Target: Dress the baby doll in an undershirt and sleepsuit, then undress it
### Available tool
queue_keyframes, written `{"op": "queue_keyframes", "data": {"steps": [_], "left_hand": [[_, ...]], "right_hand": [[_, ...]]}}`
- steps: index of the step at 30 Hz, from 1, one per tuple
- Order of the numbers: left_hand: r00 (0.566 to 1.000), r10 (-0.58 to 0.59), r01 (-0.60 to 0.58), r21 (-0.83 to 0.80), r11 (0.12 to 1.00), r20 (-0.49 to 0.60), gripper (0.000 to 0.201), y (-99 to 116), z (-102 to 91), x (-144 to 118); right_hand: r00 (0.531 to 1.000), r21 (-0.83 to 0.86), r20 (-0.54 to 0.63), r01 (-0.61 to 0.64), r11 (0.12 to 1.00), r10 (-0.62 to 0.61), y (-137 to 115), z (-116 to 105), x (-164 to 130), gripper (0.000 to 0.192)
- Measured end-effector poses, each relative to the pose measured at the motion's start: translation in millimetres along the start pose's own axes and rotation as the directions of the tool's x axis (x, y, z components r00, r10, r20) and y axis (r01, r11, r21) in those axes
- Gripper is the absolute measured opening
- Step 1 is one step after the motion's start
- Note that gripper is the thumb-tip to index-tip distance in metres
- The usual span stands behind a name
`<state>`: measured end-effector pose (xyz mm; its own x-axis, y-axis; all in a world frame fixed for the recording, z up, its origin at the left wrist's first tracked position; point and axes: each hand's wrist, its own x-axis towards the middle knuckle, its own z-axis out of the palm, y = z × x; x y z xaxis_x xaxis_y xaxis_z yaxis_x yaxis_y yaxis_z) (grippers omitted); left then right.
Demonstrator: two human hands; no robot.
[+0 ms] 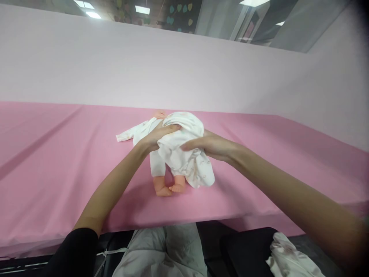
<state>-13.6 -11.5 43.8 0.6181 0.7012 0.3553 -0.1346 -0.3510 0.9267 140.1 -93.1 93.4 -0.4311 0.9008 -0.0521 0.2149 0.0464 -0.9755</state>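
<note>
A baby doll (159,184) lies on its back on the pink sheet, bare feet towards me and head at the far side. It has white clothes on, with one printed sleeve (125,135) stretched out to the left. Over its body a bunched white baby garment (188,127) with a faint print hides most of the torso. My left hand (159,135) grips the garment's left side, thumb on top. From the right, my right hand (211,145) holds its folds, some fingers hidden behind the cloth. A loose part of the garment hangs beside the doll's legs on the right.
The pink sheet (57,173) covers a wide table, its front edge close to my lap. A white partition (129,69) rises behind it, with glass above. Below right, a crumpled white cloth (291,257) lies on a black chair (245,250).
</note>
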Motion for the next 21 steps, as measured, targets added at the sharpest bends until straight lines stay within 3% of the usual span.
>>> {"op": "queue_keyframes", "data": {"steps": [4,10,12,15,18,21], "left_hand": [[0.971,0.002,0.043,-0.182,0.982,0.238,0.061,-4,-5.4,0],[0.871,-0.085,0.067,0.054,0.996,0.484,0.061,6,-14.4,-3],[0.861,-0.099,0.04,0.127,0.991,0.5,0.052,13,-14.7,-4],[0.883,-0.092,-0.023,0.239,0.971,0.46,0.037,22,-16.3,-5],[0.909,-0.131,-0.049,0.416,0.908,0.395,0.025,26,-20.4,-6],[0.923,-0.152,-0.062,0.524,0.85,0.355,0.017,23,-23.5,-9]], "right_hand": [[0.992,0.08,-0.121,0.039,0.996,-0.029,3,-2,-1,0.048],[0.995,0.17,-0.099,0.01,0.985,0.007,12,8,-4,0.032],[0.998,0.196,-0.062,0.013,0.981,-0.001,17,12,-5,0.025],[0.999,0.14,-0.029,0.041,0.989,-0.037,26,14,-5,0.024],[0.997,-0.099,-0.03,0.07,0.993,-0.073,35,9,-3,0.039],[0.996,-0.361,-0.033,0.065,0.93,-0.082,41,4,-3,0.05]]}}
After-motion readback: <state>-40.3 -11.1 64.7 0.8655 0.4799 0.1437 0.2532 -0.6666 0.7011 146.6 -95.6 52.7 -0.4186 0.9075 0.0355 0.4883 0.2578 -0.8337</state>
